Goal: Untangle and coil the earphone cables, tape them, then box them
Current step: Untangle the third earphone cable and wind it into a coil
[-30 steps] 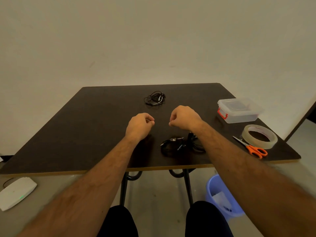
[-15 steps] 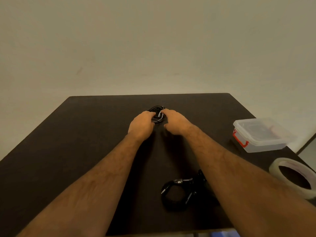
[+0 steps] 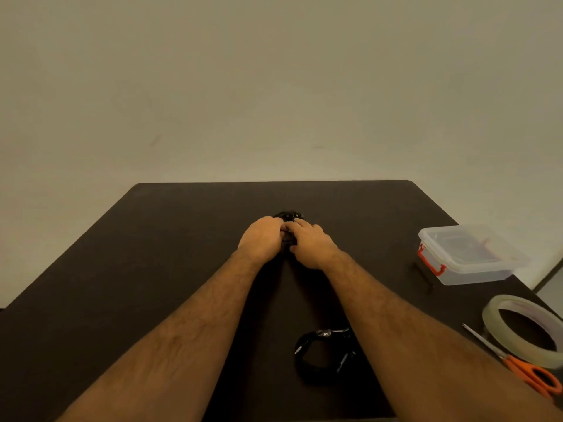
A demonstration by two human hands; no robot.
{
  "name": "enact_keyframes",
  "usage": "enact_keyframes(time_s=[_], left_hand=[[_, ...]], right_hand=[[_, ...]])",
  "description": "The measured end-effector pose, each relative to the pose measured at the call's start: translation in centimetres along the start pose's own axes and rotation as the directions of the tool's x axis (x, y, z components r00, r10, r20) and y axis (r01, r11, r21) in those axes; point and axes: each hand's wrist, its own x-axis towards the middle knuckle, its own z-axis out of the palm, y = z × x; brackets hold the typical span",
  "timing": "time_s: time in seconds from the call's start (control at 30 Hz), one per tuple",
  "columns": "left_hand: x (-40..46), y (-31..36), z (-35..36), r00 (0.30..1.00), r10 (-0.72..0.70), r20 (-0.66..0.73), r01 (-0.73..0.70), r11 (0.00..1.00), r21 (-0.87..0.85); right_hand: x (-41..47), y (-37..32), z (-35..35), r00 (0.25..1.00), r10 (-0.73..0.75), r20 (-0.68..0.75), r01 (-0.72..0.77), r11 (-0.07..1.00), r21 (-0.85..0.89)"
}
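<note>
A tangled black earphone cable (image 3: 288, 215) lies at the middle of the dark table (image 3: 146, 254). My left hand (image 3: 262, 239) and my right hand (image 3: 310, 243) meet over it, fingers closed on the bundle; most of the cable is hidden under them. A coiled black cable (image 3: 320, 351) bound with tape lies near the front, beside my right forearm. At the right stand a clear plastic box (image 3: 466, 257) with red latches, a roll of clear tape (image 3: 524, 327) and orange-handled scissors (image 3: 530, 374).
A pale wall rises behind the table's far edge. The box, tape and scissors crowd the right edge. A small dark stick-like item (image 3: 422, 274) lies left of the box.
Both hands reached forward from the near middle of the table to the tangled cable and closed on it. The camera moved closer and tilted, so the floor dropped out of view.
</note>
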Motion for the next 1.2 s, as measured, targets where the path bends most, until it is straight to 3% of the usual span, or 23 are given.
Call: enact_keyframes(time_s=[0.2,0.37,0.5,0.6,0.7,0.83,0.9,0.97,1.07,1.13,1.2], left_hand=[[-4.1,2.5,-6.5,0.988,0.062,-0.143,-0.082,0.987,-0.139],[-9.1,6.0,-14.6,0.932,0.104,-0.348,-0.195,0.951,-0.238],[-14.6,8.6,-20.9,0.858,0.075,-0.509,-0.237,0.936,-0.261],[-19.0,9.6,-24.4,0.818,0.023,-0.575,-0.219,0.936,-0.274],[-23.3,10.2,-27.5,0.827,-0.03,-0.562,-0.154,0.949,-0.277],[-29.7,12.0,-30.5,0.888,-0.017,-0.46,-0.177,0.91,-0.375],[-31.8,12.9,-31.6,0.936,-0.002,-0.352,-0.215,0.787,-0.578],[-33.5,13.3,-33.0,0.969,0.053,-0.242,-0.23,0.56,-0.796],[-34.4,12.8,-35.0,0.959,0.192,-0.208,-0.26,0.307,-0.916],[-34.7,12.4,-34.9,0.946,0.252,-0.204,-0.28,0.32,-0.905],[-34.7,11.9,-34.1,0.942,0.27,-0.2,-0.308,0.458,-0.834]], right_hand=[[-4.5,-2.5,-3.9,0.97,0.049,-0.239,0.041,0.934,0.356],[-9.5,-5.8,-9.7,0.917,0.007,-0.398,0.171,0.897,0.408],[-15.6,-8.2,-15.0,0.9,-0.044,-0.434,0.298,0.789,0.538],[-20.5,-9.7,-19.1,0.883,-0.065,-0.466,0.333,0.786,0.521],[-26.1,-11.3,-23.4,0.88,-0.115,-0.46,0.356,0.802,0.48],[-33.5,-13.9,-28.5,0.86,-0.233,-0.455,0.372,0.895,0.245],[-35.9,-15.1,-31.2,0.835,-0.259,-0.486,0.377,0.912,0.162],[-37.5,-16.4,-33.9,0.795,-0.268,-0.544,0.395,0.91,0.129],[-38.6,-17.2,-36.5,0.714,-0.211,-0.668,0.406,0.902,0.149],[-39.0,-16.6,-36.7,0.669,-0.131,-0.732,0.389,0.9,0.195],[-39.0,-15.5,-36.4,0.671,-0.055,-0.74,0.397,0.869,0.296]])
